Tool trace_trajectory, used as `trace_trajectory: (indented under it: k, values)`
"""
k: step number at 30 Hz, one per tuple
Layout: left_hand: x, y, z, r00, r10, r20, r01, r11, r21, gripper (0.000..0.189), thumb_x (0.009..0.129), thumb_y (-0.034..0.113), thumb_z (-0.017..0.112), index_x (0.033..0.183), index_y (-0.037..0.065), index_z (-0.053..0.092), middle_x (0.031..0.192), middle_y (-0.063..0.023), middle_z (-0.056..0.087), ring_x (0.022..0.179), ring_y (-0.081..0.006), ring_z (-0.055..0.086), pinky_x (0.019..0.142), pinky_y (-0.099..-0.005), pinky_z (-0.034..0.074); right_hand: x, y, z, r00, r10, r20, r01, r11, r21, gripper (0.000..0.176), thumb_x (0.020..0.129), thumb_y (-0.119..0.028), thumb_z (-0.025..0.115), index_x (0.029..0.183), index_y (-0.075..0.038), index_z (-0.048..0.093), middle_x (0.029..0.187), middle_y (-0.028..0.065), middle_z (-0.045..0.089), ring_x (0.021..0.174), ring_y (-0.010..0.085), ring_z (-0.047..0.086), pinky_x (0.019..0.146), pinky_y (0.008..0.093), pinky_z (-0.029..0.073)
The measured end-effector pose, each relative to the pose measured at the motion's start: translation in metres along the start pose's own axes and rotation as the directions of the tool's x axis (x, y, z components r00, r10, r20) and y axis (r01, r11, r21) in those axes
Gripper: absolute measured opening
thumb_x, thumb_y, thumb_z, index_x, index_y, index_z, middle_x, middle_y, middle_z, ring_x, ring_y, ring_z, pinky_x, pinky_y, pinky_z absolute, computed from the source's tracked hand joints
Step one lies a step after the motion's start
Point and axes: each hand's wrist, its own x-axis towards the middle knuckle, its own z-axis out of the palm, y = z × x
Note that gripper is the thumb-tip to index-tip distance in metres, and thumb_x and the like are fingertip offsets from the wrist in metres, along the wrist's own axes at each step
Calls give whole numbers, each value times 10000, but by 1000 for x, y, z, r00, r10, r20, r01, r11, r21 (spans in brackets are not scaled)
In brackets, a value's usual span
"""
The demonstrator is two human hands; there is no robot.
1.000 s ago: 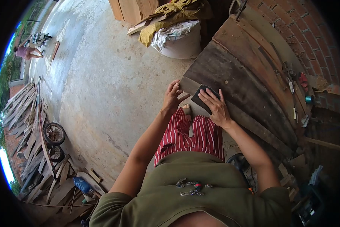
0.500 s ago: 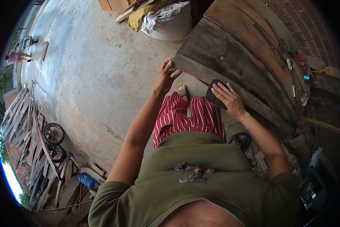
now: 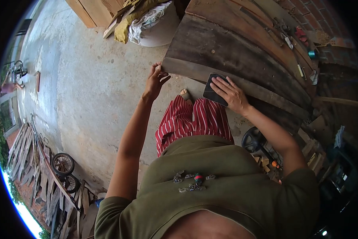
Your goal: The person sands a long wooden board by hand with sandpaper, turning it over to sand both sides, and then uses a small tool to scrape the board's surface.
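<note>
A long narrow wooden plank (image 3: 187,68) lies along the near edge of a dark wooden worktop (image 3: 226,51). At the plank's left end, my left hand (image 3: 156,83) grips the corner with thumb and forefinger, its other fingers loosely curled. My right hand (image 3: 231,95) lies flat over a dark square sheet of sandpaper (image 3: 213,92), fingers pressing it against the plank's near edge. Part of the sandpaper is hidden beneath the fingers, and its underside does not show.
Hand tools, among them a white-handled one (image 3: 300,71), lie across the worktop's far side beside a teal roll (image 3: 312,54). A full white sack (image 3: 159,30) stands behind the left end. Scrap boards (image 3: 27,155) and small wheels (image 3: 62,164) are at left; a black wheel (image 3: 252,139) sits below the worktop.
The view has turned, so the worktop and both hands appear farther left. My left hand stays at the plank's end, and my right hand stays on the sandpaper with little visible shift along the plank.
</note>
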Motion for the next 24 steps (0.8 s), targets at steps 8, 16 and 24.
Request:
trace_trajectory:
  k: [8, 16, 24]
  values:
    - [1, -1, 4, 1000, 2, -20, -1, 999, 46, 265, 1049, 288, 433, 1288, 179, 407, 940, -24, 553, 943, -166, 583, 932, -408, 505, 107, -49, 43, 968, 39, -246, -17, 996, 90, 624, 835, 27, 563, 1436, -106, 463, 1527, 78, 403, 1418, 216, 370, 1199, 455, 270]
    - [-1, -3, 2, 999, 37, -22, -33, 990, 140, 323, 1043, 350, 451, 1305, 161, 436, 1054, -50, 561, 1004, -177, 575, 966, -409, 492, -22, -4, 9, 951, 301, -70, -300, 954, 26, 701, 846, -22, 593, 1500, -96, 354, 1561, 85, 346, 1446, 222, 320, 1220, 450, 210]
    - [17, 3, -10, 907, 404, -118, -108, 494, 863, 500, 996, 338, 558, 1432, 135, 425, 1317, -159, 492, 1236, -308, 456, 1020, -462, 395, -65, -3, 16, 683, 671, -291, -682, 727, 76, 834, 731, -6, 668, 1499, -52, 346, 1576, 113, 309, 1450, 278, 302, 1202, 484, 202]
